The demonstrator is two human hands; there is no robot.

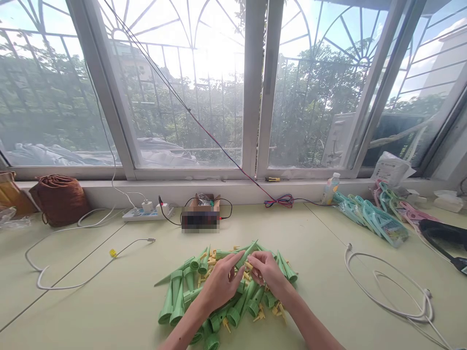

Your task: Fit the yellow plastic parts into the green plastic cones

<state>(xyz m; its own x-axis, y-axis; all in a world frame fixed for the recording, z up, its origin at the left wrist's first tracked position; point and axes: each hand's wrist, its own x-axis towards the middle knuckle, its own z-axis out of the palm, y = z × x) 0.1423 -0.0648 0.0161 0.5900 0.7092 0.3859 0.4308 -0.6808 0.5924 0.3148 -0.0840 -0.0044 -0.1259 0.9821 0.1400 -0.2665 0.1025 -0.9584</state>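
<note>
Over a heap of green plastic spikes (177, 296), both hands are close together. My left hand (222, 281) is closed on a green watering spike (247, 253), whose pointed end slants up and away to the right. Pinched in the fingers of my right hand (272, 273) is a small yellow valve piece (248, 266), close to the wide end of that spike. Whether the two parts touch is hard to make out. More small yellow valves (260, 313) lie among and in front of the spikes. My hands and forearms hide part of the heap.
A white cable (91, 279) crosses the left of the table (120, 311); another cable (386, 311) is coiled at right. Along the windowsill are a brown pouch (60, 200), a power strip (148, 212), a small box (200, 221), a bottle (330, 188) and bagged teal items (377, 221).
</note>
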